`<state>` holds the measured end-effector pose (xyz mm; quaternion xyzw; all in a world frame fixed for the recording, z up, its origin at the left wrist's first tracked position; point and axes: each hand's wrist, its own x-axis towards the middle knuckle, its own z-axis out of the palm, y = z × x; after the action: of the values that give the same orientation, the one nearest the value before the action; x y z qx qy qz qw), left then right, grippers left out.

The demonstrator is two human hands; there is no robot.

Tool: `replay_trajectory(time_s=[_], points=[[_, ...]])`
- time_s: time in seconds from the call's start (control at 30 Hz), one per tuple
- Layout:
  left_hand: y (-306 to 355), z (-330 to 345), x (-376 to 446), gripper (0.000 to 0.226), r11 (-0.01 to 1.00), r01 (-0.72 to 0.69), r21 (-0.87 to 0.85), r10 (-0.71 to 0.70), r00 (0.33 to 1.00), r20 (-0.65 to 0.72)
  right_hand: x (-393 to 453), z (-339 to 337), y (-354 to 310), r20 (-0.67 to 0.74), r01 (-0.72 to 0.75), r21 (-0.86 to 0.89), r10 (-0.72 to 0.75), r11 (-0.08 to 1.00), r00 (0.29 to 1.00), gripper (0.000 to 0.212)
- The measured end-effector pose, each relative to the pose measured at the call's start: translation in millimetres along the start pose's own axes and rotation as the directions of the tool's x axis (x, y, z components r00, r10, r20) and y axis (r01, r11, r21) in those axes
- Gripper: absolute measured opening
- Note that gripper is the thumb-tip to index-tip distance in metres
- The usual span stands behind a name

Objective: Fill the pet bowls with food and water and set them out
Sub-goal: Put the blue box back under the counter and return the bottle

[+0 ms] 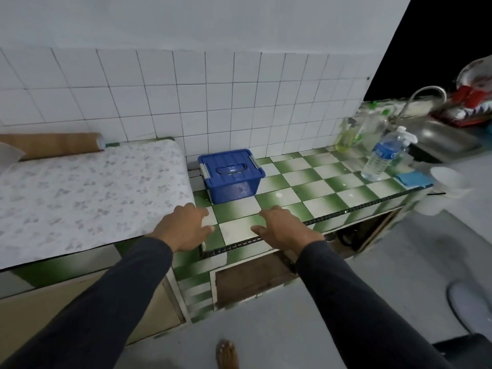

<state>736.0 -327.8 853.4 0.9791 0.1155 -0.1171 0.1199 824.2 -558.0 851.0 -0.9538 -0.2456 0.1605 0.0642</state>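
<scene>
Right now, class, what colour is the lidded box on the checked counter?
Blue, lid and body alike; the lidded box shows clearly in the head view.

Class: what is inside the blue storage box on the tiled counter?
The blue storage box has its lid on, with grey clips at both ends. The walls are opaque, so its contents cannot be seen. Neither hand touches it.
</scene>
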Motion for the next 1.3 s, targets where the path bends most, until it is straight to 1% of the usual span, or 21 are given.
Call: replay_trajectory(time_s=[0.17, 0.43, 0.67, 0.83, 1.13, 1.3], points=[[-5, -6, 60, 0.054, 0.999, -0.031, -0.017, 0.030, 0.999, -0.026, 53, -14, 23, 0.010, -0.020, 0.003, 0.020, 1.000, 1.000, 0.049], [-13, -15, 150, 0.060, 0.998, -0.002, -0.055, -0.003, 0.996, -0.092, 141, -35, 48, -0.017, 0.000, 0.009, 0.000, 1.000, 1.000, 0.059], [-18, -11, 204, 0.059, 0.993, 0.049, -0.105, -0.056, 0.997, -0.060, 200, -40, 62, 0.022, 0.036, 0.035, -0.037, 0.999, 0.999, 0.061], [-21, -7, 239, 0.060, 0.983, 0.114, -0.142, -0.121, 0.991, -0.047, 249, -42, 73, 0.047, 0.084, 0.027, -0.085, 0.996, 0.995, 0.063], [-20, 3, 292, 0.063, 0.937, 0.258, -0.234, -0.287, 0.953, -0.097, 338, -49, 93, 0.110, 0.203, 0.036, -0.206, 0.979, 0.972, 0.068], [-21, 16, 313, 0.060, 0.896, 0.335, -0.290, -0.369, 0.927, -0.068, 374, -44, 108, 0.156, 0.256, 0.058, -0.263, 0.965, 0.952, 0.066]])
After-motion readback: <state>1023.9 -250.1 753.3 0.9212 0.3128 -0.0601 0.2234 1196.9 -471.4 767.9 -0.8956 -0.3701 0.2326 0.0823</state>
